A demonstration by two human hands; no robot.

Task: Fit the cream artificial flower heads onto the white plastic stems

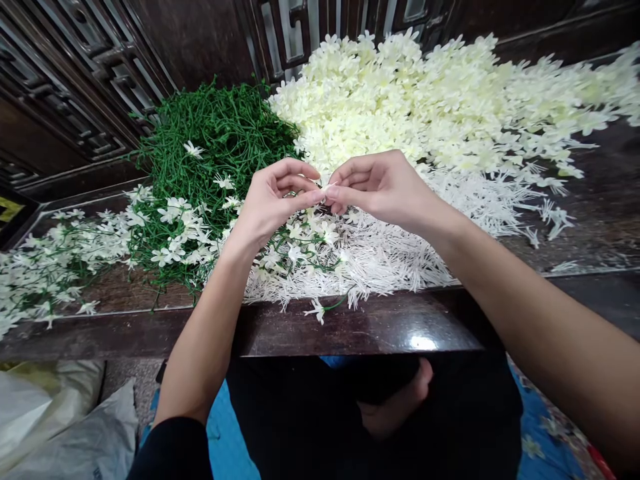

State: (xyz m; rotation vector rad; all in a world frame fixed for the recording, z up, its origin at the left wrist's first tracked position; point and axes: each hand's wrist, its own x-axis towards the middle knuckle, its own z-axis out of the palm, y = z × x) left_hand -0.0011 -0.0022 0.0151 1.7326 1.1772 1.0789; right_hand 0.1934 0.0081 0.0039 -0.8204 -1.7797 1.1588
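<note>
No readable text, label or number anywhere

Pinching one small white flower piece [326,189] between fingertips of left hand [273,200] and right hand [380,187], just right of the green stem pile [220,140]. Further right of that pile, a heap of cream blossoms [425,100]. In front of it, thin white star pieces [400,257] on the dark wooden table [350,327]. Left of it, flowered sprigs [50,267].

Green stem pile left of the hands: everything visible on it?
The green stem pile is a loose, tangled mound of thin, plastic-looking stems lying on the dark wooden table against carved panels. A few white blossoms sit on top; flowered sprigs spill from its front. The cream flower heap abuts its right side.
</note>
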